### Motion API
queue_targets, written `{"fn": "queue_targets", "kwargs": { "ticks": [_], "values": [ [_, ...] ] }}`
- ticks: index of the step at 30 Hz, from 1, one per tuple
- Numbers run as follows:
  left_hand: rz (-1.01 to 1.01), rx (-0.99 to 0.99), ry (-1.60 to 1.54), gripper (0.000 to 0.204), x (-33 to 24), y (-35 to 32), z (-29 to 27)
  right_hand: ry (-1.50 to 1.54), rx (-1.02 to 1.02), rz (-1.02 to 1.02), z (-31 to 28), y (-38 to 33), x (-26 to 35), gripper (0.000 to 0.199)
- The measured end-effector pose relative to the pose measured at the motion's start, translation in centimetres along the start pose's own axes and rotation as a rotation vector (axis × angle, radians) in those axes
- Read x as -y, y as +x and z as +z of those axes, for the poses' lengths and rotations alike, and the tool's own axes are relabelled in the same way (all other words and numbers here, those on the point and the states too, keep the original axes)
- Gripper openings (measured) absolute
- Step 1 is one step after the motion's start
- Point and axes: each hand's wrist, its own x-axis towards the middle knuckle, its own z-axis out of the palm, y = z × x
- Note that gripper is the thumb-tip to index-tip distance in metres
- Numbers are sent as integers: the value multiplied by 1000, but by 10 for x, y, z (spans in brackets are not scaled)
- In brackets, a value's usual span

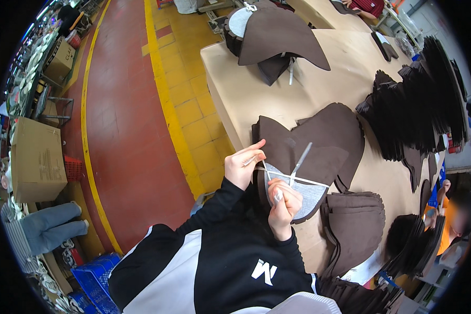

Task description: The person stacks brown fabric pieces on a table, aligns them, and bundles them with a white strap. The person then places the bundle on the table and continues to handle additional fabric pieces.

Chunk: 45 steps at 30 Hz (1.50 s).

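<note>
At the near edge of the counter (256,89), right in front of me: a stack of dark brown cut pieces (319,141) with a grey backing piece (309,196) on its near end, bound by a white strap (298,179) that crosses the grey piece. One strap end sticks up over the brown pieces.

My left hand (243,166) is pinched closed, thumb and forefinger gripping one strap end just off the stack's left edge, pulling it taut. My right hand (284,206) is curled shut on the other run of the strap, resting against the grey piece at the stack's near corner. Both hands are close together, strap stretched between them.

Just right of that, a second pile of brown pieces (356,225) lies touching or nearly touching the bundle; can't tell which. Further right, fanned rows of black cut pieces (418,104) run along the counter's far side. At the far end sits another tied bundle (277,36), brown with a pale round piece on top.

Left of the counter: red floor (125,131) with yellow lines, cardboard boxes (36,157), a blue crate (97,280) near my elbow. Someone's legs in grey trousers (49,225) at lower left; another person in orange (450,225) at the right edge.
</note>
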Motion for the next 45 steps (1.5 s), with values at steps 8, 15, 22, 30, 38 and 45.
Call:
{"fn": "queue_targets", "kwargs": {
  "ticks": [8, 15, 22, 30, 38, 45],
  "values": [
    [-46, 280, -5, 13, -19, 19, -26, 4, 68, 88, -10, 8, 9, 33],
    [-456, 601, -556, 27, 13, 24, -33, -753, 528, -217, 14, 43, 56, 8],
    [-477, 637, -712, 18, 19, 18, -25, -799, 190, 110, 42, 104, 22, 22],
    [-516, 304, -845, 18, 17, -2, -2, -992, 227, 306, 66, 109, 19, 33],
    [-548, 278, -945, 16, 4, -4, -11, -597, 340, 275, 62, 106, 13, 40],
    [-462, 538, -828, 29, 11, 8, -9, -97, 156, 674, 33, 122, -19, 26]
  ]
}}
